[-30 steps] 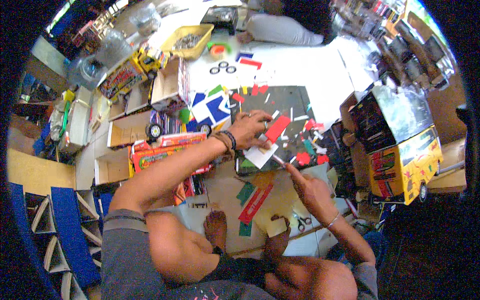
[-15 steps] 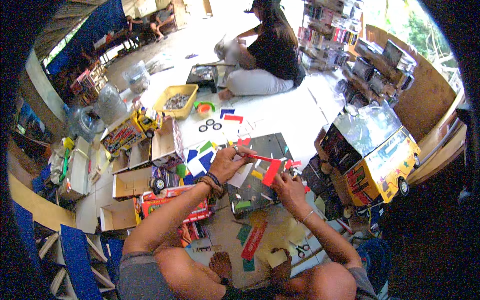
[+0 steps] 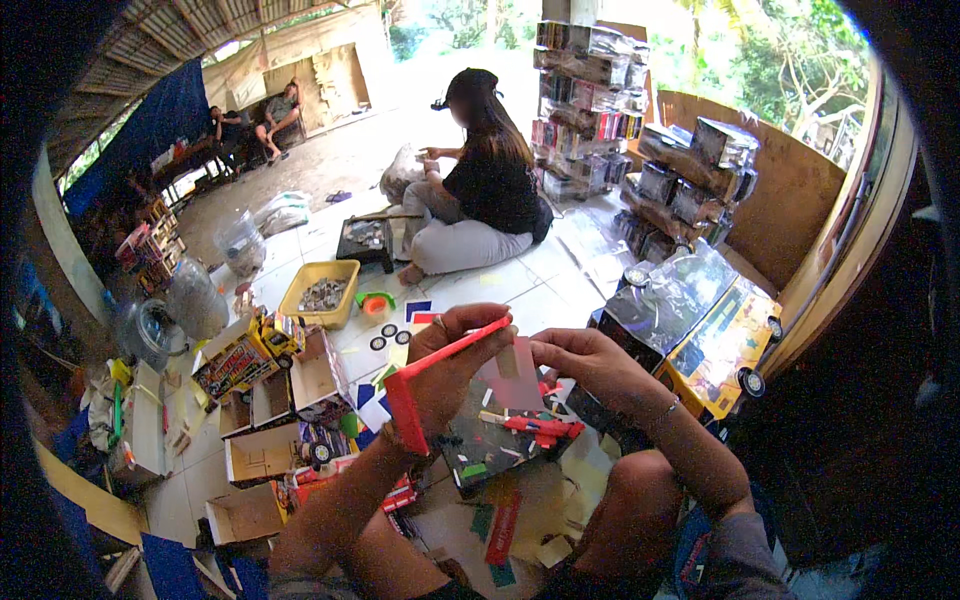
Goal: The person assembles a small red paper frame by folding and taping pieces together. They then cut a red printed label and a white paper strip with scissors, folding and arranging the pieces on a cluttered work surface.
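My left hand [image 3: 452, 372] is closed round a flat red angled strip [image 3: 402, 405], which is raised toward me with its long arm running over my fingers. To the right, my right hand [image 3: 603, 372] pinches the edge of a pale, see-through pinkish sheet [image 3: 518, 385] between thumb and fingers. The sheet sits close to the left fingertips; whether they touch it I cannot tell. Below both hands lies a dark work board [image 3: 470, 440] strewn with small scraps. On it rest red cut pieces [image 3: 543, 428] and a green scrap [image 3: 473, 470].
Wooden toy truck boxes [image 3: 262, 452] and a yellow toy truck [image 3: 275, 340] stand to the left, near a yellow basin [image 3: 345, 312]. At right is a larger yellow toy truck [image 3: 715, 350]. Ahead, a person [image 3: 490, 170] sits on the tiles beside stacked wrapped packages [image 3: 590, 110].
My left hand has lifted the red strip nearer and turned it. My right hand has come up from the board and now holds the pale sheet. The view has tilted upward.
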{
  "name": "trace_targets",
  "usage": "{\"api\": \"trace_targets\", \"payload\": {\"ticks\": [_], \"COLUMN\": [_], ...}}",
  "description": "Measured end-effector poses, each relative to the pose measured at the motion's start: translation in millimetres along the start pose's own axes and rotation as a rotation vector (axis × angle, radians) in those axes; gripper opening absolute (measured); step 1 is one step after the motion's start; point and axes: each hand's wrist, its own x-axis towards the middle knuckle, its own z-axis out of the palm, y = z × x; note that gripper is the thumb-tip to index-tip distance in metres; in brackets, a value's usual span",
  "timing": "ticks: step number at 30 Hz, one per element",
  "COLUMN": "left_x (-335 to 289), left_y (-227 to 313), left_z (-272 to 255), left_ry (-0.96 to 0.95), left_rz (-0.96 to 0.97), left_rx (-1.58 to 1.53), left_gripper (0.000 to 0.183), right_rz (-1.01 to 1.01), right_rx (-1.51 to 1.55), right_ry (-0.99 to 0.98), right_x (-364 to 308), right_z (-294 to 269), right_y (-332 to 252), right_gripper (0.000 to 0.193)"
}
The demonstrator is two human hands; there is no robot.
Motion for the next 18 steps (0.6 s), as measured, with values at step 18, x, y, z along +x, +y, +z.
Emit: {"api": "trace_targets", "payload": {"ticks": [18], "left_x": [-40.5], "left_y": [-19.6], "left_z": [-8.7], "left_ry": [0.249], "left_rz": [-0.058], "left_rx": [0.088], "left_gripper": [0.027], "right_rz": [0.032], "right_rx": [0.028], "right_ry": [0.065], "right_x": [10.9], "right_z": [50.2], "right_y": [4.7], "right_gripper": [0.026]}}
